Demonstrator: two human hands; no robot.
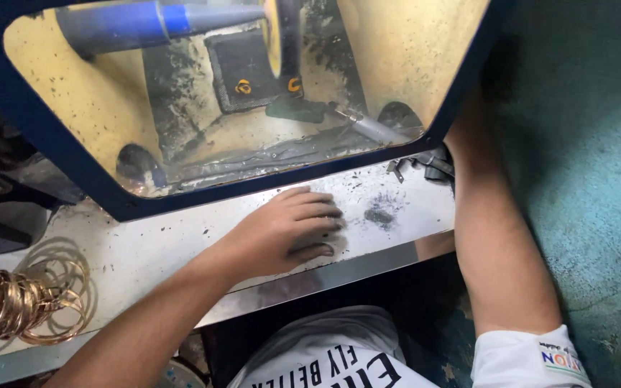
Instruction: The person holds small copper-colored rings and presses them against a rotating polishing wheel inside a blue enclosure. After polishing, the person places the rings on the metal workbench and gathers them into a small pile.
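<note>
Hands at a blue-framed polishing cabinet

Left hand lies flat, fingers together, on the scuffed white metal bench near its front edge; right hand is hidden behind the cabinet's right side, its state indiscernible. Bundled brass wire bangles lie at the bench's left end.

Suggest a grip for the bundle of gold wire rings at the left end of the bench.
Probably best pinched on the right-hand arc of the gold ring bundle, coming from above and the right. The loops lie flat and overlapped on the metal bench, fanning out there with open centres for fingers. The left hand is nearest, resting flat on the bench.
</note>
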